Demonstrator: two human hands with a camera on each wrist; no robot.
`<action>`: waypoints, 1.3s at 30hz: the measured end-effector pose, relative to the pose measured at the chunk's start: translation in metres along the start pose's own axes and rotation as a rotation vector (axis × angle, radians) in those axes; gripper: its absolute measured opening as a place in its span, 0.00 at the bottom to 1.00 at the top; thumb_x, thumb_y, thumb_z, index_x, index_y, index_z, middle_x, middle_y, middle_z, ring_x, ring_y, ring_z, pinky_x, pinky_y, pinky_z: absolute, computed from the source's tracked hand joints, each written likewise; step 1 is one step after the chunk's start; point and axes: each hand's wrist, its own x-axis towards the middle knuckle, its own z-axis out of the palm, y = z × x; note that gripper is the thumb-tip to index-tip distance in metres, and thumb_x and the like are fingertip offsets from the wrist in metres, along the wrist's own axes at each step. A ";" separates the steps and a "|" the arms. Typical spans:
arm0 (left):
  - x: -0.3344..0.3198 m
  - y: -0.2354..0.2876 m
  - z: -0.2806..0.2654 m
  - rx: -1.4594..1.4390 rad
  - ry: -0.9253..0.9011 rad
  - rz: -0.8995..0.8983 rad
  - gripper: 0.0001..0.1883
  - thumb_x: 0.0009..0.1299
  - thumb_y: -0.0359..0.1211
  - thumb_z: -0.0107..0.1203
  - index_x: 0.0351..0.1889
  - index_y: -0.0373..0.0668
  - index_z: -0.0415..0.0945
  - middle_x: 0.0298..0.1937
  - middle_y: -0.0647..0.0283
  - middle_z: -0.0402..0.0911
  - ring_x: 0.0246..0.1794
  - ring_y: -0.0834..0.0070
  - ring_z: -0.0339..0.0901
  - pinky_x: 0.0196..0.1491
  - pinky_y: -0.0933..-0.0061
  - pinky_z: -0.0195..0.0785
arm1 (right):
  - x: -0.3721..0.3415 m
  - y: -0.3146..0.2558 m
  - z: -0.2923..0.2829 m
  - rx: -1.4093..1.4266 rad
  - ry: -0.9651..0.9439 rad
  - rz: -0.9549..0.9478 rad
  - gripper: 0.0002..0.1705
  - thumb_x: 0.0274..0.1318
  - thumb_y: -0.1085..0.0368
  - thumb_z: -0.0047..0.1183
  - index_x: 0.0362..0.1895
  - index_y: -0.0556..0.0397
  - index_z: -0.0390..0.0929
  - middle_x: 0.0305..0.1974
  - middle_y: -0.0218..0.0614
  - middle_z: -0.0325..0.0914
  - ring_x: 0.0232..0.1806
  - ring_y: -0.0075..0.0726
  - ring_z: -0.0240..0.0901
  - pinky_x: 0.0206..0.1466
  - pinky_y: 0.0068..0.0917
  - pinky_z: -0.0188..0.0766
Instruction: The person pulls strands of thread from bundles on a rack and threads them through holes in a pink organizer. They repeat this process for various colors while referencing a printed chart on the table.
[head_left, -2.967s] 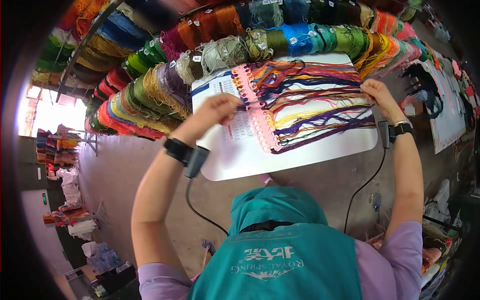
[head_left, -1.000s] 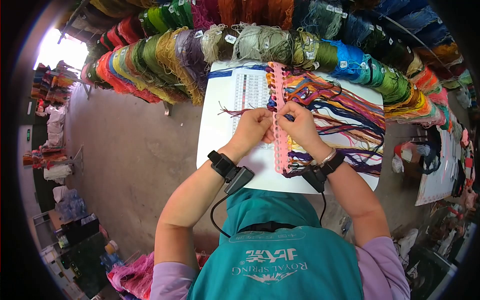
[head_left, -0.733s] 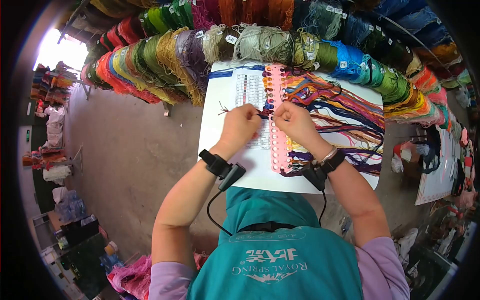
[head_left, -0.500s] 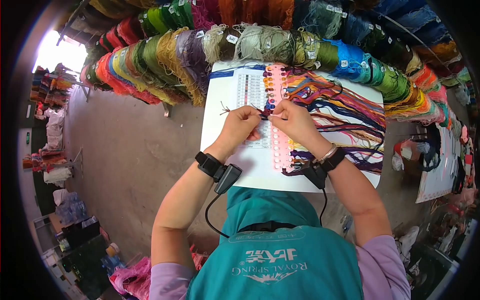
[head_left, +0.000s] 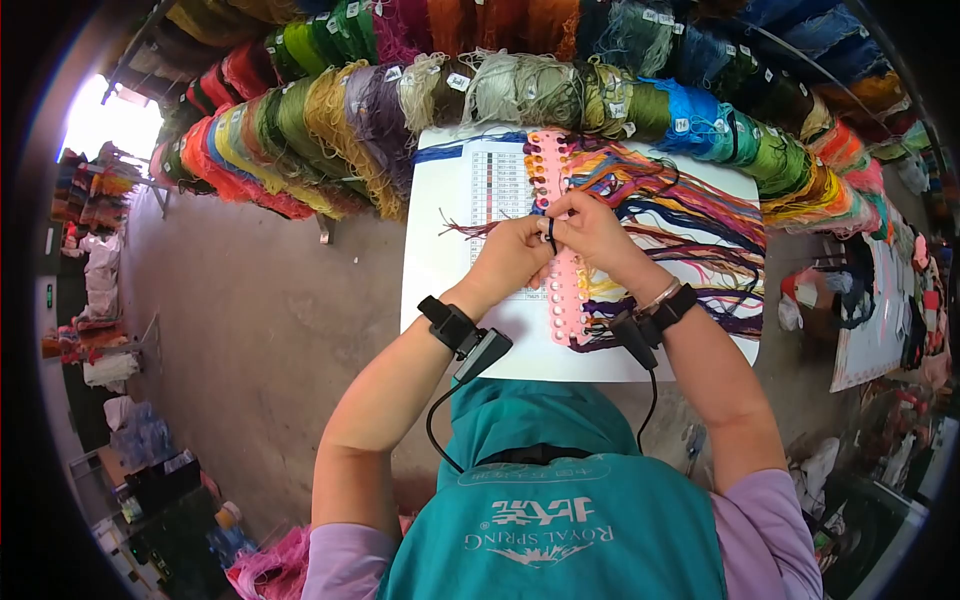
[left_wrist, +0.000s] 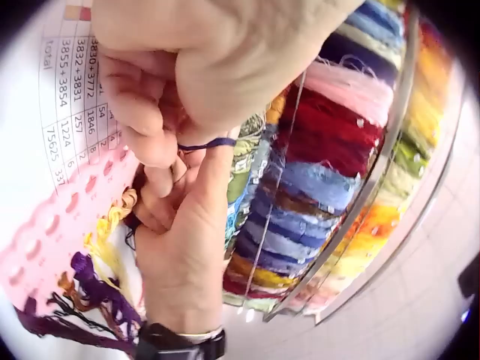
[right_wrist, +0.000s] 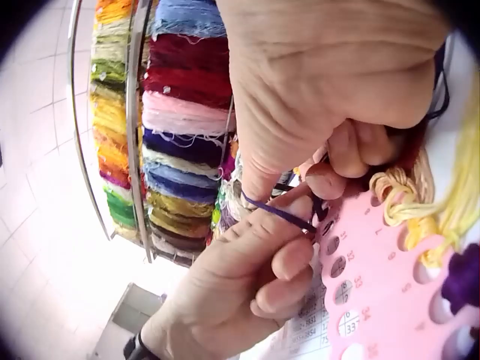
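Observation:
Both hands meet over a pink punched thread card (head_left: pixel 568 310), halfway along its row of holes. My left hand (head_left: pixel 508 258) pinches dark blue embroidery thread (right_wrist: pixel 277 213), and loose dark red strands (head_left: pixel 465 231) stick out to its left. From the other side my right hand (head_left: pixel 598 238) holds the same thread, which loops tightly across the fingers in both wrist views. The knot area at the card's hole is hidden by fingers. Knotted yellow floss (right_wrist: pixel 424 225) and purple floss (left_wrist: pixel 97 281) hang from nearby holes; several lower holes are bare.
A white board (head_left: pixel 450 335) lies beneath the card, with a printed number chart (head_left: pixel 492 180) on it. Long multicoloured threads (head_left: pixel 700 215) fan out to the right. Labelled yarn hanks (head_left: pixel 520 92) hang on racks along the far edge. Grey floor (head_left: pixel 270 330) shows at left.
Three seconds ago the hands were apart, the right at the threads' far ends. Both have come together at the card. Since half a second ago, a dark loop has appeared across the fingers.

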 end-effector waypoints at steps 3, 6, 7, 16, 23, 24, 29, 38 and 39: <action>0.007 -0.004 0.000 0.353 0.040 0.158 0.05 0.73 0.29 0.52 0.34 0.41 0.75 0.20 0.68 0.75 0.16 0.84 0.69 0.20 0.82 0.60 | -0.002 -0.003 0.000 0.026 -0.005 0.003 0.16 0.66 0.59 0.58 0.46 0.59 0.70 0.33 0.34 0.78 0.33 0.23 0.77 0.35 0.25 0.73; 0.011 -0.007 -0.008 -0.041 -0.057 0.003 0.03 0.72 0.30 0.53 0.35 0.43 0.73 0.22 0.71 0.71 0.18 0.86 0.64 0.19 0.83 0.55 | -0.002 -0.010 0.000 -0.094 -0.004 0.092 0.18 0.66 0.56 0.57 0.47 0.58 0.70 0.31 0.37 0.79 0.33 0.23 0.78 0.34 0.25 0.73; 0.009 -0.006 -0.013 -0.305 -0.117 -0.105 0.03 0.72 0.30 0.53 0.36 0.43 0.73 0.23 0.72 0.69 0.18 0.87 0.62 0.19 0.84 0.53 | -0.002 -0.013 0.000 -0.146 -0.004 0.136 0.19 0.66 0.55 0.57 0.48 0.57 0.70 0.30 0.38 0.79 0.33 0.24 0.78 0.34 0.25 0.72; -0.073 0.027 -0.176 -0.654 0.112 -0.227 0.13 0.75 0.32 0.50 0.28 0.50 0.60 0.21 0.78 0.53 0.17 0.87 0.50 0.17 0.84 0.45 | -0.006 -0.027 0.009 -0.579 0.080 0.073 0.19 0.57 0.60 0.53 0.50 0.55 0.70 0.35 0.52 0.82 0.43 0.58 0.80 0.49 0.46 0.72; -0.114 -0.031 -0.369 -0.795 0.172 0.016 0.13 0.75 0.40 0.51 0.27 0.51 0.68 0.19 0.75 0.60 0.13 0.84 0.53 0.16 0.84 0.46 | -0.009 -0.029 0.014 -0.670 0.104 0.070 0.20 0.56 0.62 0.52 0.51 0.55 0.70 0.36 0.51 0.82 0.42 0.58 0.80 0.49 0.47 0.72; -0.108 -0.033 -0.364 -0.557 0.445 -0.094 0.11 0.75 0.42 0.50 0.32 0.49 0.71 0.20 0.73 0.65 0.13 0.84 0.55 0.16 0.84 0.48 | -0.010 -0.029 0.015 -0.675 0.101 0.075 0.20 0.55 0.62 0.52 0.52 0.55 0.70 0.36 0.51 0.82 0.42 0.58 0.80 0.49 0.47 0.72; -0.090 -0.015 -0.273 0.324 0.643 -0.119 0.17 0.75 0.47 0.51 0.47 0.43 0.79 0.25 0.65 0.79 0.13 0.82 0.68 0.18 0.81 0.56 | -0.019 -0.018 0.017 -0.598 0.181 -0.014 0.21 0.53 0.67 0.55 0.53 0.51 0.72 0.28 0.43 0.79 0.31 0.47 0.79 0.36 0.40 0.72; -0.030 0.081 0.053 -0.093 -0.170 0.167 0.15 0.79 0.40 0.50 0.50 0.37 0.77 0.26 0.71 0.73 0.23 0.85 0.68 0.28 0.85 0.61 | -0.258 0.030 -0.090 0.104 0.574 -0.056 0.09 0.61 0.74 0.51 0.46 0.56 0.77 0.27 0.25 0.75 0.29 0.16 0.68 0.34 0.20 0.66; -0.029 0.087 0.100 -0.073 -0.265 0.201 0.15 0.79 0.40 0.50 0.50 0.37 0.78 0.27 0.71 0.74 0.24 0.85 0.68 0.28 0.84 0.61 | -0.310 0.046 -0.111 0.094 0.718 0.020 0.09 0.61 0.72 0.51 0.46 0.54 0.77 0.27 0.26 0.76 0.30 0.17 0.70 0.35 0.21 0.68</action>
